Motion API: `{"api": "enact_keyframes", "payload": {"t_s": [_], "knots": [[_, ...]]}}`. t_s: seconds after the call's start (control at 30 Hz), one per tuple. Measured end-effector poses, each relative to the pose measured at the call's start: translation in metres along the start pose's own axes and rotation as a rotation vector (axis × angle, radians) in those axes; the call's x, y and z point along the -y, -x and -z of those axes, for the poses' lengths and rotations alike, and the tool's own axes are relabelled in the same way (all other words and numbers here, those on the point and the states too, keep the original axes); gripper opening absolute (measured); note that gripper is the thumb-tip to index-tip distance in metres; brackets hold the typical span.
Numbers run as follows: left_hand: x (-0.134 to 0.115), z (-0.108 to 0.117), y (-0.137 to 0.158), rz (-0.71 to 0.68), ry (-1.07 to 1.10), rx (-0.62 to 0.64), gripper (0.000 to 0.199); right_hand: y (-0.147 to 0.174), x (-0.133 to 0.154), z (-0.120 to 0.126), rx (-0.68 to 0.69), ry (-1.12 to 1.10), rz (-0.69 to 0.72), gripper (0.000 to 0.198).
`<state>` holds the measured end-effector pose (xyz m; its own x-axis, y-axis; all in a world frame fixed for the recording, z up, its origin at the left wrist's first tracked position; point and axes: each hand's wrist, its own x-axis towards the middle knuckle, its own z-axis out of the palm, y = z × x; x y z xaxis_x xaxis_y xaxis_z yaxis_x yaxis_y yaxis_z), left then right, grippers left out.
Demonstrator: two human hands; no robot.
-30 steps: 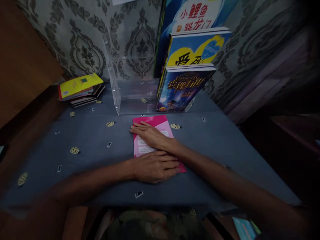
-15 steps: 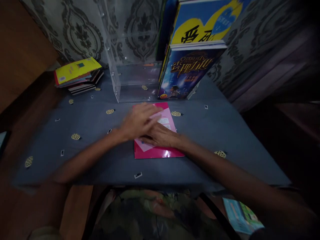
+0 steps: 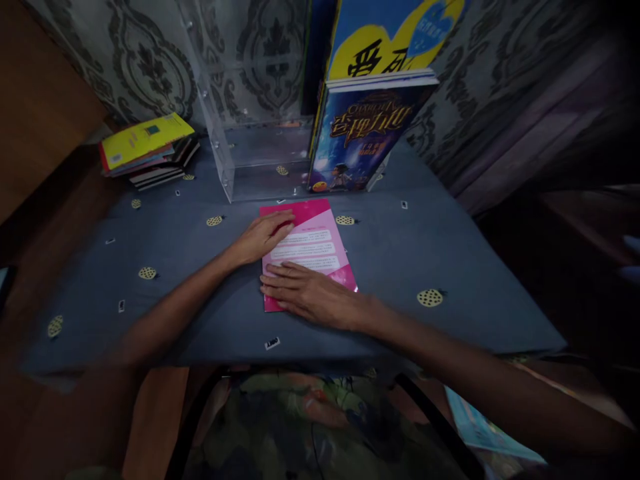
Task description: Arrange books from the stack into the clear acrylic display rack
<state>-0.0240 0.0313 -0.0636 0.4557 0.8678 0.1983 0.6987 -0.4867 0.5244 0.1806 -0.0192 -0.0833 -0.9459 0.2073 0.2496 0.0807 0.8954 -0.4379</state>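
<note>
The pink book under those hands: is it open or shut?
Shut. The pink book lies flat on the table, one cover up, no pages spread; left hand and right hand touch it.

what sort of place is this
Probably a room in a home, perhaps a reading corner: there is a cloth-covered table, a clear rack holding large illustrated books, and an ornately patterned wall behind.
</note>
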Motion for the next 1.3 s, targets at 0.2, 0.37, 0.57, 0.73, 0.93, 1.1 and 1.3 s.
{"api": "enact_keyframes", "payload": {"t_s": [0.2, 0.37, 0.57, 0.73, 0.93, 1.1, 1.3], "knots": [[0.000, -0.009, 0.004, -0.053, -0.068, 0.011, 0.051, 0.020, 0.019, -0.003, 0.030, -0.027, -0.028, 0.046], [-0.002, -0.012, 0.006, -0.056, -0.170, 0.053, 0.050, 0.024, 0.024, -0.002, 0.059, 0.017, -0.046, 0.044], [-0.009, -0.015, -0.020, -0.108, -0.314, 0.148, 0.052, 0.024, 0.030, 0.006, 0.054, 0.026, -0.054, 0.043], [-0.016, -0.020, -0.064, -0.091, -0.354, 0.227, 0.052, 0.023, 0.032, 0.012, 0.057, 0.028, -0.065, 0.042], [-0.024, -0.029, -0.076, -0.077, -0.392, 0.179, 0.049, 0.023, 0.032, 0.014, 0.046, 0.046, -0.051, 0.041], [-0.039, -0.031, -0.054, -0.211, -0.334, 0.250, 0.047, 0.022, 0.032, 0.013, 0.029, 0.049, -0.055, 0.039], [-0.075, -0.031, -0.022, -0.377, -0.176, 0.413, 0.044, 0.021, 0.032, 0.007, 0.013, 0.020, -0.048, 0.040]]}}
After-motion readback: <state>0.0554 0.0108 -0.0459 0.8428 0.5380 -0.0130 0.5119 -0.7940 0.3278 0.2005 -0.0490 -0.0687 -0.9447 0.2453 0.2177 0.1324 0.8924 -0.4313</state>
